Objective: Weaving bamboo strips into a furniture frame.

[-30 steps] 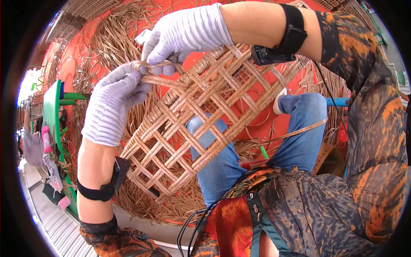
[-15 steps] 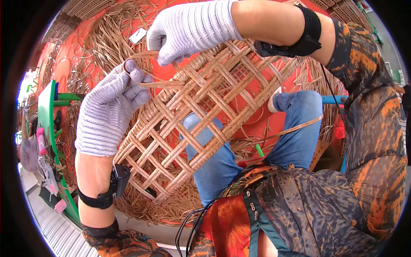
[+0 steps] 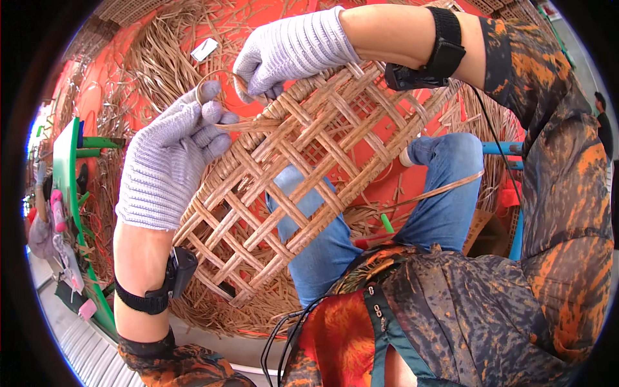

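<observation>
A woven rattan-like panel (image 3: 320,161) with an open lattice and a tightly wrapped edge lies slanted across my lap. Beyond that edge, a thin brown strand (image 3: 222,71) bends in a loop between my two gloved hands. My left hand (image 3: 171,151) is at the panel's upper left edge, thumb and fingertips closed around one side of the loop. Curled at the wrapped edge, my right hand (image 3: 284,55) grips the other side of the strand; its fingertips are partly hidden. A second, flatter strand end (image 3: 248,126) sticks out from the edge near my left fingers.
Loose strands (image 3: 161,58) are heaped on the red floor (image 3: 258,19), with a small white packet (image 3: 204,49) among them. A green board-like edge (image 3: 68,168) stands at left. A blue tube (image 3: 503,148) is at right, beyond my knee.
My right hand has moved slightly right and nearer the panel's wrapped edge. The strand between my hands has drawn into a rounder, narrower loop. My left hand has barely shifted.
</observation>
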The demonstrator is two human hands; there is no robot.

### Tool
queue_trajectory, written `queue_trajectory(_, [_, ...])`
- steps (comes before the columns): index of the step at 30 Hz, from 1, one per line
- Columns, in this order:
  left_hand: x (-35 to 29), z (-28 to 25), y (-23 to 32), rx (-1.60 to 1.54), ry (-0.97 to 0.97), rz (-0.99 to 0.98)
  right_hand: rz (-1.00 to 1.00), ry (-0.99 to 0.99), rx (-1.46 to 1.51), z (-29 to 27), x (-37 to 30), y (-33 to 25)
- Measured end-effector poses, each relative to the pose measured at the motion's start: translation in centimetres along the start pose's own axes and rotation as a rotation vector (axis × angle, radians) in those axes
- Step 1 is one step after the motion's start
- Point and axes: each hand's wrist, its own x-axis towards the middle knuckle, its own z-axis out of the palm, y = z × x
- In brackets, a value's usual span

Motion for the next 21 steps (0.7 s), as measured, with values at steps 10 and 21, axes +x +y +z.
queue_trajectory(10, [1.7, 2.5, -1.6, 0.259, 0.267, -0.04, 0.006, -0.121, -0.013, 0.5, 0.0, -0.2])
queue_trajectory(21, [1.3, 0.0, -0.7, 0.672, 0.361, 0.038, -0.767, 1.046, -0.457, 2.0, -15.5, -6.0])
